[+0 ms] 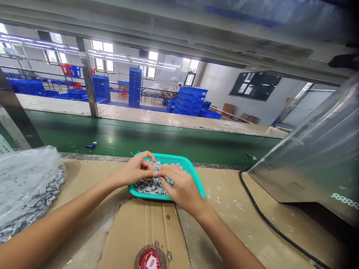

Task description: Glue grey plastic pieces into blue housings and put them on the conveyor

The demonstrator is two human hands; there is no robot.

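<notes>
Holding your left hand (140,170) and right hand (179,185) above the teal basket (193,175), you are bringing their fingertips together over the gray pieces (151,186). Your left thumb is pointing toward 3 o'clock, its tip meeting the fingertips of your right hand, while your left forefinger is arching above with a gap below it. Your right thumb and fingers are bunching close together. Whether a small piece is sitting between the fingertips is too small to tell, so how far each grip is closing on anything cannot be told.

The basket is resting on the worktop (224,201), with the gray pieces lying loose inside. From the basket, a clear plastic bag (28,179) holding similar gray pieces is lying at 9 o'clock, and a red dish (149,259) is sitting at 6 o'clock, near a cardboard sheet's (140,224) bottom edge in view. A black cable (259,213) is curving from 3 to 4 o'clock beside a metal panel (308,160). The green belt (168,142) is stretching across at 12 o'clock, and blue crates (189,101) are standing beyond it at 1 o'clock.
</notes>
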